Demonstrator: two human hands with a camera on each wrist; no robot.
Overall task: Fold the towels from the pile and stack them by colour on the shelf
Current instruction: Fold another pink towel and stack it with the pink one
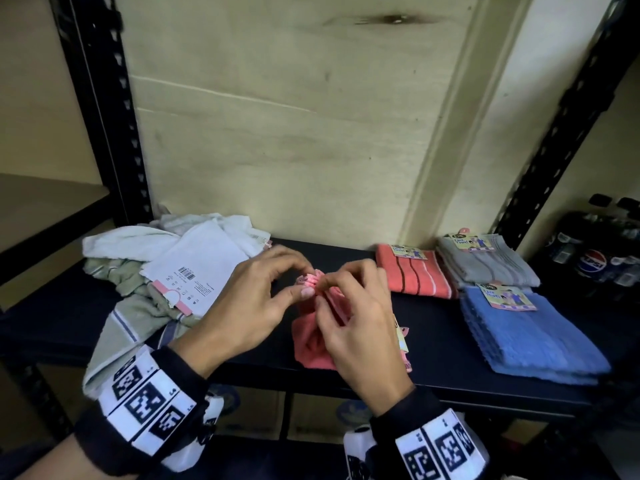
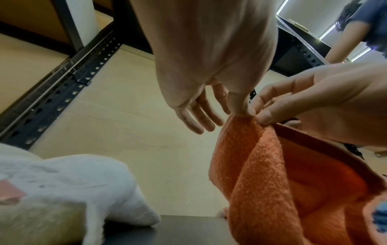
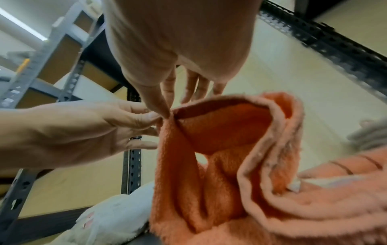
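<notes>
While both hands (image 1: 313,289) pinch coral towel (image 1: 313,341) | corners together

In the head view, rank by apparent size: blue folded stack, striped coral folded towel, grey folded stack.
1. blue folded stack, though it is nearest the camera.
2-3. striped coral folded towel and grey folded stack: too alike to rank.

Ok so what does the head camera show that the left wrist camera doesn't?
Only the head view shows the folded stacks: coral striped towel, grey towels, blue towels, plus the bottles. Only the left wrist view shows another person behind. Both show the left hand and right hand pinching the coral towel, and the unfolded pile.
</notes>
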